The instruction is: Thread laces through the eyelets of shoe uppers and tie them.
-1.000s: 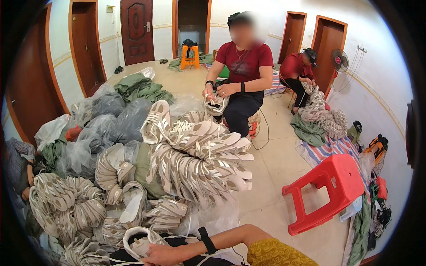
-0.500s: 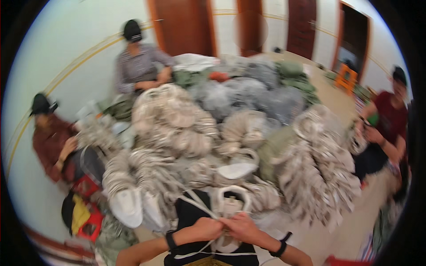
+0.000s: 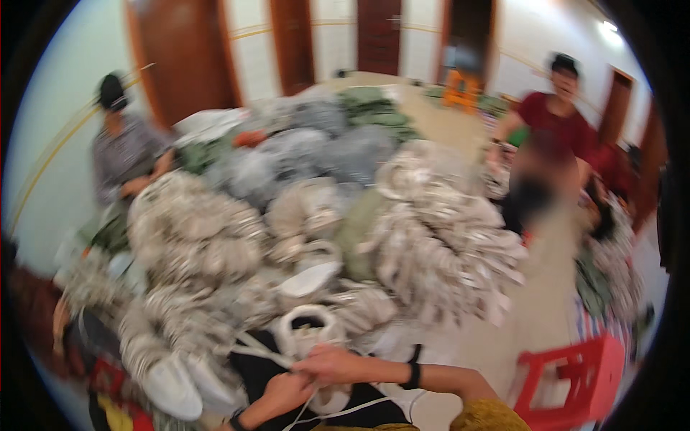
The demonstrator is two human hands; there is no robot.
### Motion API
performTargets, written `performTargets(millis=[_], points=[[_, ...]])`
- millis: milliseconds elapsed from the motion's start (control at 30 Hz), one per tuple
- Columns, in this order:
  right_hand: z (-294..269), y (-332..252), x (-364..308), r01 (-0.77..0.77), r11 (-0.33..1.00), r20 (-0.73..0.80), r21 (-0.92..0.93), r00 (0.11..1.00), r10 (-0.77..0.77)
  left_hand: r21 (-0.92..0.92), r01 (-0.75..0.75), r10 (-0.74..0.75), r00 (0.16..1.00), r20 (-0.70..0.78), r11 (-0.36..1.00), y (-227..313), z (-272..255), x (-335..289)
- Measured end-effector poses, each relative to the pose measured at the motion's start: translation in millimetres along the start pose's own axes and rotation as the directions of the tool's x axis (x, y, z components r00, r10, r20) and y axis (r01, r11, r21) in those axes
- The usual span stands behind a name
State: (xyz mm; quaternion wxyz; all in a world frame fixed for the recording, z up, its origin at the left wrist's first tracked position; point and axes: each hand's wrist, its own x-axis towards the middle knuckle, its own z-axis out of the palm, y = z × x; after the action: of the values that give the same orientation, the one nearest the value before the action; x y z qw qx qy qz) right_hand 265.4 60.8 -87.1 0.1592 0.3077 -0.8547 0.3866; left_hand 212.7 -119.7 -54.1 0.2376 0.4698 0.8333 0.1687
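Above the person's black-clad lap, the right hand (image 3: 332, 363) and the left hand (image 3: 282, 396) meet with their fingers narrowed together, seemingly pinching a pale lace (image 3: 263, 349); blur hides exactly how the strands run between them. Under the hands sits the beige shoe upper (image 3: 333, 332), its opening turned away from the person; the step in hand looks like working the lace at its front, and the next move would call for a firm pinch on the strands while the upper stays steady on the lap. Just beyond lies an upper with a white underside (image 3: 310, 280); stacked uppers rise on the right (image 3: 447, 237) and on the left (image 3: 194, 219); behind them lie grey plastic bags (image 3: 296, 152) and green cloth (image 3: 372, 111); a red stool (image 3: 609, 373) stands right of the person; farther off sit a co-worker in a red top (image 3: 550, 118) and another in a grey shirt (image 3: 118, 165).
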Motion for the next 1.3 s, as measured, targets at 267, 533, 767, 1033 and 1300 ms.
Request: performTargets(millis=[267, 533, 767, 1033, 1300], points=[[13, 4, -4, 0.034, 0.999, -0.148, 0.037, 0.989, -0.028, -0.280, 0.108, -0.064, 0.985, 0.163, 0.954, 25, -15, -20], [16, 9, -8, 0.031, 0.998, -0.102, -0.053, 0.994, -0.036, 0.458, -0.252, 0.321, 0.944, -0.076, 0.852, 28, -26, -29], [11, 4, -7, 0.030, 0.999, -0.190, -0.042, 0.981, -0.038, 0.343, -0.436, 0.494, 0.864, -0.097, 0.832, 10, -21, -16], [8, 2, -6, 0.024, 1.000, -0.155, -0.015, 0.988, -0.026, 0.169, -0.434, 0.464, 0.854, -0.236, 0.885, 44, -12, -22], [17, -7, 11, -0.137, 0.990, -0.065, 0.043, 0.988, 0.140, 0.434, -0.365, 0.465, 0.873, -0.147, 0.823, 74, 15, -31]])
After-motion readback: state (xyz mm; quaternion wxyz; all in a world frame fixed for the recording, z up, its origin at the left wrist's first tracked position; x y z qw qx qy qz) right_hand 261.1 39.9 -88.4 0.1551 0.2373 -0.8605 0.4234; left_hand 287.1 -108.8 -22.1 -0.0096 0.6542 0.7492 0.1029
